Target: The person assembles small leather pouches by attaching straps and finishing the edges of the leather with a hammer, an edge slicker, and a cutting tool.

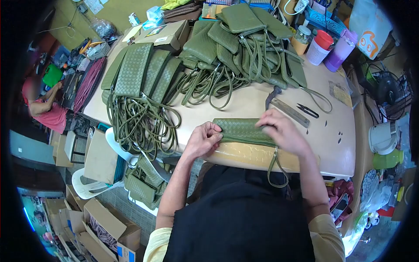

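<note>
A green woven-pattern zip pouch (pixel 239 130) lies lengthwise at the table's near edge, on a strip of tan tape. Its wrist strap (pixel 275 171) hangs down over that edge. At the pouch's left end, my left hand (pixel 204 139) pinches the corner between thumb and fingers. Over the right end is my right hand (pixel 283 132), slightly blurred, with its fingers curled together; what they grip is hidden. Beyond it lie a hammer (pixel 288 109) and small black thread snips (pixel 308 110).
Similar green pouches (pixel 218 43) are heaped at the back, with another stack (pixel 134 70) at left trailing straps. A red-lidded cup (pixel 321 46) and a purple bottle (pixel 342 50) stand back right. Far left, a person in a red top (pixel 48 109) sits. A white chair (pixel 118 142) is at left.
</note>
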The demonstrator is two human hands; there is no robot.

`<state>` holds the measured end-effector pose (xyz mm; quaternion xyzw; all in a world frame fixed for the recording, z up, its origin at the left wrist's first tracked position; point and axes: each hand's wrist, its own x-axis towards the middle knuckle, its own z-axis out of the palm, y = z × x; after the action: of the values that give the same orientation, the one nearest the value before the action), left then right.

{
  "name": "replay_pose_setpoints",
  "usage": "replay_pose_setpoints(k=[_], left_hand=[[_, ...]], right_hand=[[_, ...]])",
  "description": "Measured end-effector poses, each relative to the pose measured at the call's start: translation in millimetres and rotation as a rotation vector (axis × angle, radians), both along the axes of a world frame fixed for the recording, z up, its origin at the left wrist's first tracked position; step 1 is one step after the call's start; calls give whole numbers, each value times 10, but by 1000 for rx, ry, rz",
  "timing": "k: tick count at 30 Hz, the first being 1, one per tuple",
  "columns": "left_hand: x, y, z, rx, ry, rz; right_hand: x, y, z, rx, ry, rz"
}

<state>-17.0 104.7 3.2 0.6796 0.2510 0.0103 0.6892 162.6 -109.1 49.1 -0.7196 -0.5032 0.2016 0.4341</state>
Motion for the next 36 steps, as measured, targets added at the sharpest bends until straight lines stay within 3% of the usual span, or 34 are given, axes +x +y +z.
replay_pose_setpoints(k=[1,5,7,9,12,14,15,17,19,21,22,23,25,27,29,33,35,36], left_hand=[[5,4,6,0,0,3],[-10,87,7,-5,12,-64],[-54,149,-55,-48,-20,-119],[-79,189,-93,-185,-84,-160],[-90,188,-116,-182,-60,-163],[-90,174,-114,-224,-76,-130],[-90,159,-96,-227,-74,-127],[-60,149,-55,-145,-37,-129],[-64,153,-38,-62,19,-152],[-76,160,-35,28,73,-172],[-92,152,-60,-95,-15,-149],[-110,140,-92,-220,-102,-124],[-65,170,-83,-233,-131,-118],[-60,126,-40,-126,-34,-105],[-34,100,-63,-74,16,-76],[-78,98,-114,-74,-4,-89],[-116,100,-191,-57,-135,-166],[-133,58,-145,60,-148,-194]], right_hand=[[-149,98,18,135,-70,44],[-512,423,-284,168,-123,63],[-381,476,-386,-13,-65,30],[-309,481,-361,-21,-61,10],[-213,495,-292,-111,-60,28],[-133,522,-210,-125,-471,-115],[-160,553,-160,-127,-468,-112],[-293,705,-54,-1,148,10],[-429,893,-242,57,115,79],[-483,1013,-284,-41,120,229],[-406,959,-239,-138,-80,160],[-346,905,-281,-139,-79,164],[-204,823,-378,-61,-368,-17],[-444,805,-200,31,-294,8],[-599,800,-154,97,-81,318],[-215,294,-408,-13,-133,384],[-84,-31,-224,-117,16,258],[-13,-115,-69,-78,-31,115]])
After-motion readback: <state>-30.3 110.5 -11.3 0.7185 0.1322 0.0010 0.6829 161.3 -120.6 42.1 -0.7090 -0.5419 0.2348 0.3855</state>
